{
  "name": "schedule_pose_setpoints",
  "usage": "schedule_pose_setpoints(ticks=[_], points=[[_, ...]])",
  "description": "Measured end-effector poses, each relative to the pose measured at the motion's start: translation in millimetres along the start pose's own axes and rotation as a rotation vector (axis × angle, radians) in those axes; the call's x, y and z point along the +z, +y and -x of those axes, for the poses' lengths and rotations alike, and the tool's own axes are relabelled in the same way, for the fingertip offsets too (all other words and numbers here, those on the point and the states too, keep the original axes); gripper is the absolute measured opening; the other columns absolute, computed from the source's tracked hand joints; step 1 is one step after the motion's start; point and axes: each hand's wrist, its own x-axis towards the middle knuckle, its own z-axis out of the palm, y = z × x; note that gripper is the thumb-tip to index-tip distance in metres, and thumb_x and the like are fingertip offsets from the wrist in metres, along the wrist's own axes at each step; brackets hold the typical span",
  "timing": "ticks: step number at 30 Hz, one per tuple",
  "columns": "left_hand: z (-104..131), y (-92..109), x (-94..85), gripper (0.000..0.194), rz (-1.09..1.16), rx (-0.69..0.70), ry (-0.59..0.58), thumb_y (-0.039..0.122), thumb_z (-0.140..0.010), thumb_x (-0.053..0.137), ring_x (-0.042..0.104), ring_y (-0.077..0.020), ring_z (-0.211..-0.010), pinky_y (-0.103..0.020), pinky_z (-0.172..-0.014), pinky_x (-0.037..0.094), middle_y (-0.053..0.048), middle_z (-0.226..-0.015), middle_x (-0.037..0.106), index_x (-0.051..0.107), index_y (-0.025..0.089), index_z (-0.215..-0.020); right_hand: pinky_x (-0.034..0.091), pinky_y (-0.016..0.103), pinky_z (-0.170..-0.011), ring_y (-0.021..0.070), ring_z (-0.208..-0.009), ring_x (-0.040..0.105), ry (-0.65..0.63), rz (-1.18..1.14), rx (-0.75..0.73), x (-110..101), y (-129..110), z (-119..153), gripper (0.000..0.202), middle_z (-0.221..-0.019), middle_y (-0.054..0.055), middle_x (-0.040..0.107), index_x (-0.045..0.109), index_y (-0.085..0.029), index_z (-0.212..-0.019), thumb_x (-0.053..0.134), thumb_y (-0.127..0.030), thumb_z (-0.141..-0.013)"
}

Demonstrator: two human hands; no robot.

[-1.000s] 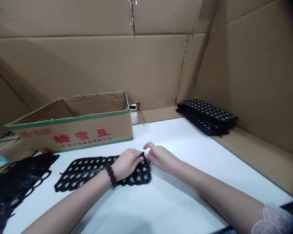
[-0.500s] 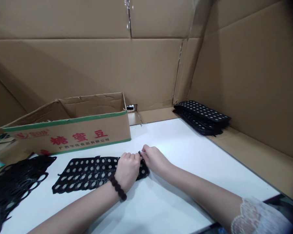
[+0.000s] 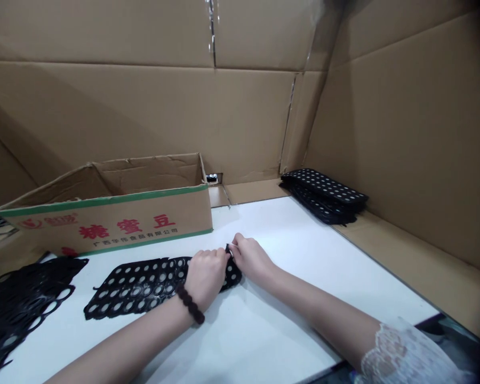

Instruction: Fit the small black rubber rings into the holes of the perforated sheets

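A black sheet with rows of round holes (image 3: 138,285) lies flat on the white tabletop, its right end under my hands. My left hand (image 3: 207,277), with a dark beaded bracelet at the wrist, is closed on the sheet's upper edge near that end. Right beside it, my right hand (image 3: 250,258) pinches the same edge between thumb and fingers. A small black bit of the edge sticks up between the two hands. My palms hide part of the sheet, and the fingertips are partly covered.
Behind the sheet stands an open cardboard box (image 3: 116,221) with green edging and red lettering. Loose black perforated pieces (image 3: 24,304) are heaped at the left. At the back right sits a stack of black perforated sheets (image 3: 324,194). Tall cardboard walls (image 3: 144,112) enclose the table.
Both hands stay on the sheet's right end, with a little more of the black edge raised between them. The whole view has shifted slightly.
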Motion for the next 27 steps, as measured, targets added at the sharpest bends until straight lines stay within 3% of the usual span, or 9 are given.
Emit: schedule_pose_setpoints(ticks=[3,7,14,19,22,27], points=[[-12,-14,-5.7,0.027,0.285,-0.077,-0.05,0.03,-0.086,0.027,0.052,-0.018,-0.062,-0.027,-0.056,0.034,-0.005,-0.066,0.057,0.046,0.017,-0.073,0.031,0.022,-0.056,0.0148,-0.066,0.055,0.078,0.021,-0.044,-11,-1,-6,0.016,-0.072,0.007,0.059,0.045,-0.016,-0.084,0.032,-0.025,-0.086],[-23,-32,-5.2,0.021,0.607,-0.061,-0.174,0.031,-0.084,0.031,0.052,-0.0159,-0.068,-0.025,-0.061,0.037,-0.002,-0.073,0.057,0.044,0.018,-0.073,0.031,0.022,-0.056,0.0147,-0.064,0.054,0.094,0.017,-0.078,-18,0,-12,0.015,-0.07,0.006,0.059,0.046,-0.017,-0.081,0.036,-0.027,-0.085],[-25,-38,1.9,0.028,0.718,-0.097,-0.263,0.043,-0.073,0.046,0.052,-0.0181,-0.069,-0.027,-0.062,0.038,-0.002,-0.074,0.058,0.05,0.015,-0.074,0.034,0.022,-0.057,0.0136,-0.064,0.054,0.116,-0.092,-0.033,-10,7,-8,0.017,-0.07,0.005,0.06,0.049,-0.016,-0.079,0.038,-0.027,-0.083],[-24,-43,5.6,0.03,0.755,-0.192,-0.252,0.043,-0.068,0.051,0.053,-0.0194,-0.069,-0.028,-0.061,0.038,-0.003,-0.074,0.06,0.055,0.014,-0.074,0.035,0.018,-0.044,0.0078,-0.046,0.048,-0.132,-0.397,0.046,-22,23,-11,0.02,-0.065,0.003,0.061,0.05,-0.014,-0.072,0.043,-0.031,-0.079],[-24,-44,8.5,0.031,0.768,-0.206,-0.233,0.043,-0.068,0.052,0.053,-0.0196,-0.07,-0.028,-0.063,0.039,-0.003,-0.076,0.061,0.056,0.014,-0.077,0.031,0.016,-0.035,0.006,-0.038,0.044,-0.249,-0.436,0.055,-26,31,-11,0.02,-0.061,0.001,0.059,0.052,-0.014,-0.072,0.046,-0.033,-0.076],[-24,-42,9.7,0.029,0.75,-0.175,-0.22,0.041,-0.069,0.05,0.053,-0.0191,-0.071,-0.028,-0.064,0.038,-0.003,-0.076,0.061,0.056,0.014,-0.076,0.035,0.016,-0.039,0.0055,-0.038,0.046,-0.242,-0.407,-0.006,-23,26,-7,0.017,-0.057,0.0,0.057,0.052,-0.014,-0.068,0.047,-0.029,-0.074]])
